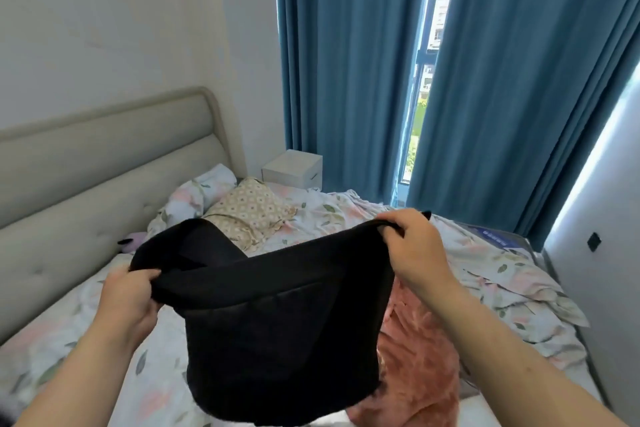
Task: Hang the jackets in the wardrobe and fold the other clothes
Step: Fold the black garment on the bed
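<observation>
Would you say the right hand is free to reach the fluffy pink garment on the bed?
Probably not yet: the right hand grips the black cloth garment, which hangs partly over the fluffy pink garment.

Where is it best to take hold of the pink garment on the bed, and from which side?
Probably its exposed right part, from the right: the pink garment lies crumpled on the bed, and the black garment, held by the left hand and right hand, hides its left part. No collar shows.
</observation>
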`<state>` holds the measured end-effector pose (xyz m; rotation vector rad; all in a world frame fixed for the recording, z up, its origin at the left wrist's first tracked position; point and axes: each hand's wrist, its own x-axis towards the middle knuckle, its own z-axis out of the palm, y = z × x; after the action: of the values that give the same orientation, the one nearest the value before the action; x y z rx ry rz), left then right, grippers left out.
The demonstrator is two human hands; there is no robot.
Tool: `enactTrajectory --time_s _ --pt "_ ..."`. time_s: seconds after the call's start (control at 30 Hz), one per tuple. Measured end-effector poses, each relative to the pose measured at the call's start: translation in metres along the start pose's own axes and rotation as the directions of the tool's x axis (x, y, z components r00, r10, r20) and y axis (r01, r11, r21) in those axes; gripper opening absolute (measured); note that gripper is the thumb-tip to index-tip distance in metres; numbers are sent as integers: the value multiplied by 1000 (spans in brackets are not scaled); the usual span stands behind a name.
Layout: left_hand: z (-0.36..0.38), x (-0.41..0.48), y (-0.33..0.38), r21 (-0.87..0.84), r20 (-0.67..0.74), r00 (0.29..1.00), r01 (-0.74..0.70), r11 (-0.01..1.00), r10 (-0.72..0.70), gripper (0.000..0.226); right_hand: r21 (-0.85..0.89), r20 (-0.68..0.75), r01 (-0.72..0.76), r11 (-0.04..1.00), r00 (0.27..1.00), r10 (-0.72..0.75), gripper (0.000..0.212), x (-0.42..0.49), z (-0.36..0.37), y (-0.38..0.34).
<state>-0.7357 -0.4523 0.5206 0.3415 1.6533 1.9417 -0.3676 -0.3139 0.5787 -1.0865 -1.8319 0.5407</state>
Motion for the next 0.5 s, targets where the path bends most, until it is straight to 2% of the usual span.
enactTrajectory --time_s 0.1,0.23,0.33,0.4,0.5 --pt "-14 -1 41 -17 -54 998 -29 999 28 53 -3 35 101 995 994 -101 24 30 15 -34" --pt "-39 7 79 -46 -75 997 30 998 -33 15 -13 116 188 982 976 -185 20 61 40 -71" --pt "-71 21 100 -20 -125 992 34 999 -36 30 0 153 235 972 960 -233 15 78 68 -92" --pt "-93 32 110 68 -230 973 6 998 10 34 2 163 255 967 954 -252 14 87 88 -103" --pt "-128 57 124 233 -359 924 -49 971 132 25 -6 194 270 963 945 -264 14 103 127 -115"
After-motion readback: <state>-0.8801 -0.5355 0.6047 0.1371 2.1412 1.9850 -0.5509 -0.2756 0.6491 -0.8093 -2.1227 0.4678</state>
